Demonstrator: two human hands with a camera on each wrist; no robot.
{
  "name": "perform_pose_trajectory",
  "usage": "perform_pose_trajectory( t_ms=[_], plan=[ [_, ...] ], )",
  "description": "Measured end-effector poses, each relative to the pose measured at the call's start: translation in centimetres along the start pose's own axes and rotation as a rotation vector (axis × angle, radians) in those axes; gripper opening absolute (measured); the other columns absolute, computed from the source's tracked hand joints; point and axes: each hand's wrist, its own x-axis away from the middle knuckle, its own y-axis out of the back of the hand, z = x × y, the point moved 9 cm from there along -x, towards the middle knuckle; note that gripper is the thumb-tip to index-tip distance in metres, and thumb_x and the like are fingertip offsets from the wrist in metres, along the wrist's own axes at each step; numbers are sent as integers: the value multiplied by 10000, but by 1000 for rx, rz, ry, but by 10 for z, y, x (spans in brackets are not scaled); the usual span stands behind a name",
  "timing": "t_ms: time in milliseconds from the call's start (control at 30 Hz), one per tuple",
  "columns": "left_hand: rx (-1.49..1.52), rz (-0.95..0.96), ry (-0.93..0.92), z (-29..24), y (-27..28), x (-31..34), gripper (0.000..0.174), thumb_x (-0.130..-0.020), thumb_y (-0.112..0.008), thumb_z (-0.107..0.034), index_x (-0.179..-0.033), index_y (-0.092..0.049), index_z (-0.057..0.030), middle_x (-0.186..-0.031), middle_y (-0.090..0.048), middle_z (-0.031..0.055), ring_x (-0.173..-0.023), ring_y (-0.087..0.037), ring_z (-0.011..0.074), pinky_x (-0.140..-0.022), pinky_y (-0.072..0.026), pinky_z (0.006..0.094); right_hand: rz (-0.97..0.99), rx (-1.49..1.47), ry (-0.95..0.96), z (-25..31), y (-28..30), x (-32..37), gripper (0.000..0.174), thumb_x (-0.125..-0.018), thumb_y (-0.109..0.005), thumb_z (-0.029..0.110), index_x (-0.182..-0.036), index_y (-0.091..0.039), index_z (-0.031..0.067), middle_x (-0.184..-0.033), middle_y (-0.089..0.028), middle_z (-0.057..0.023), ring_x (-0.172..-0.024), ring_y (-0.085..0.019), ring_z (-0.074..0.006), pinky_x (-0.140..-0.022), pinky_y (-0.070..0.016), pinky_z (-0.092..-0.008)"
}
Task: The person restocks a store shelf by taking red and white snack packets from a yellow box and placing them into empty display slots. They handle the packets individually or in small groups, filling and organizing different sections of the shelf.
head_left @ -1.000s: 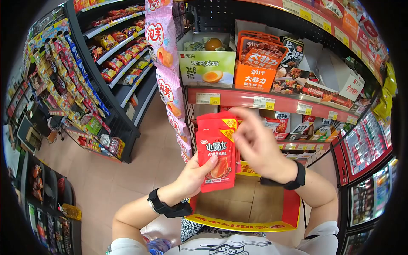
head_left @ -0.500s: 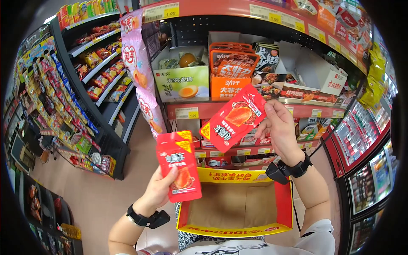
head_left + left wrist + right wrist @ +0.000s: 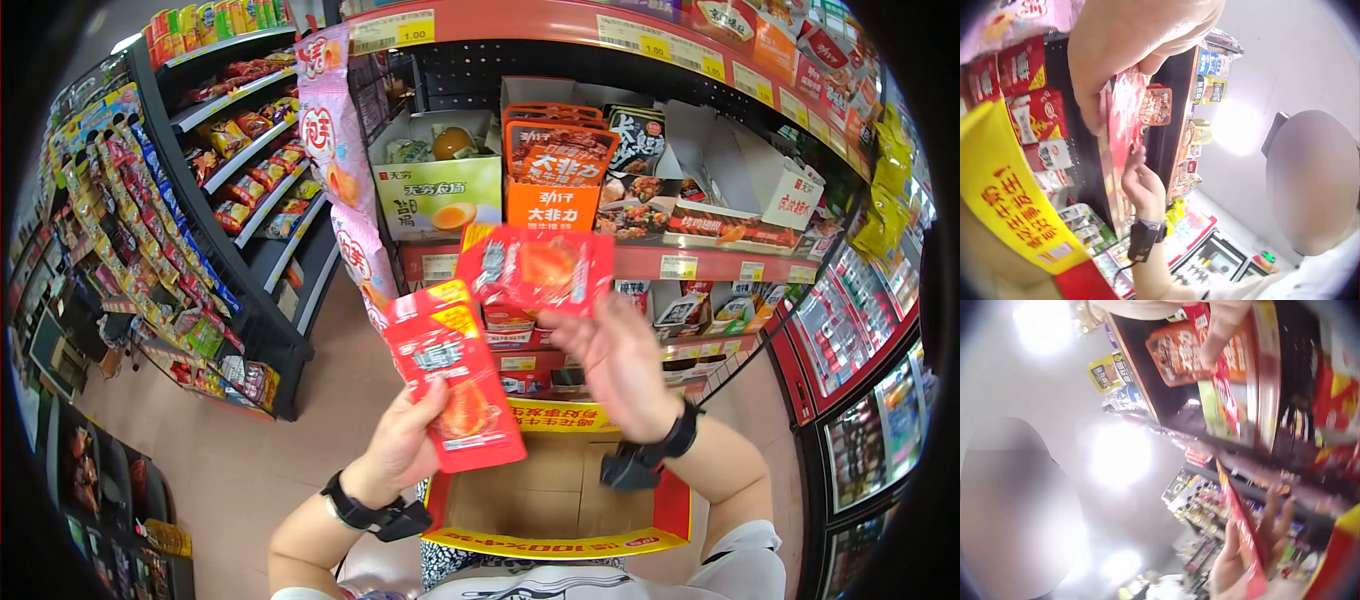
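left hand [image 3: 405, 445] is curled round the bottom of a red snack packet [image 3: 455, 385] at centre frame, right hand [image 3: 615, 360] pinches a blurry second red packet [image 3: 535, 265] just above it, in front of the red shelf edge [image 3: 700, 262]. Packet corners nearly meet, can't tell if touching. Free floor [image 3: 250, 440] at lower left, open yellow-rimmed box [image 3: 560, 545] under the hands. Only the right wrist view shows the pinching fingertip [image 3: 1213, 337] clearly

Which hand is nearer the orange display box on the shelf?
Right. The right hand holds a red packet just below the orange display box; the left hand grips a second red packet lower and further left.
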Motion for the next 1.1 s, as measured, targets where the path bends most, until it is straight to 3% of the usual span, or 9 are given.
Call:
perform_pose_trajectory(
  t_ms=[167,333,433,567,633,733,833,967,1100],
  plan=[
    [82,-6,-110,-12,-27,-16,324,-965,-473,-209,-1250,-437,-59,-1210,-552,86,-1103,-565,212,-942,-475,404,191,71,-188,-58,-32,45,206,-963,-445,108,-1143,-507,29,-1106,-571,-54,-1079,-534,-126,-898,-457,-295],
    [-401,56,-256,-39,-18,-4,280,-948,-513,-149,-1198,-492,-24,-1122,-598,73,-1025,-585,155,-899,-483,337,601,921,-68,-60,-1,45,255,-937,-479,78,-1173,-500,-15,-1082,-568,-72,-1073,-546,-146,-914,-452,-314],
    [-793,193,64,-20,-20,4,241,-922,-570,-138,-1117,-563,3,-1068,-614,64,-971,-575,128,-865,-464,289,241,551,-225,-26,12,13,258,-949,-496,153,-1159,-531,7,-1029,-588,-75,-862,-616,-126,-711,-508,-256],
    [-1189,472,-42,-1,-30,10,298,-924,-570,-206,-1147,-561,-8,-1032,-596,104,-922,-559,183,-826,-454,305,410,549,-303,-20,-8,16,272,-958,-493,183,-1171,-542,21,-971,-614,-54,-773,-620,-91,-594,-496,-215],
    [-1142,478,224,12,-22,15,302,-914,-587,-166,-1174,-564,-14,-1069,-606,97,-962,-552,170,-863,-438,312,519,626,-397,-34,-20,29,281,-960,-499,191,-1189,-541,33,-929,-629,-30,-718,-608,-56,-547,-484,-192],
    [-1181,533,323,16,-23,21,310,-915,-584,-168,-1186,-561,-19,-1154,-568,101,-1029,-531,178,-904,-418,306,540,688,-444,-47,-19,34,246,-953,-510,170,-1137,-570,18,-921,-630,-31,-674,-605,-43,-522,-479,-194],
    [-1197,519,-6,0,-25,18,348,-923,-567,-189,-1214,-524,-4,-1155,-527,119,-1078,-514,203,-909,-420,317,507,829,-443,-51,-8,34,214,-950,-505,142,-1084,-587,-3,-897,-630,-38,-624,-624,-75,-494,-469,-192],
    [-977,270,-69,-16,-7,5,371,-926,-556,-156,-1249,-486,12,-1245,-485,102,-1134,-484,191,-953,-396,313,386,734,-302,-39,-7,24,225,-959,-480,140,-1100,-572,-9,-874,-631,-40,-615,-633,-101,-503,-466,-195],
    [-1174,234,-107,-21,-15,1,534,-898,-587,-110,-1362,-342,-9,-1255,-502,121,-1104,-528,174,-941,-420,322,490,700,-310,-40,-15,14,299,-985,-421,211,-1179,-518,5,-902,-632,-50,-657,-643,-125,-549,-489,-216]
  ],
)
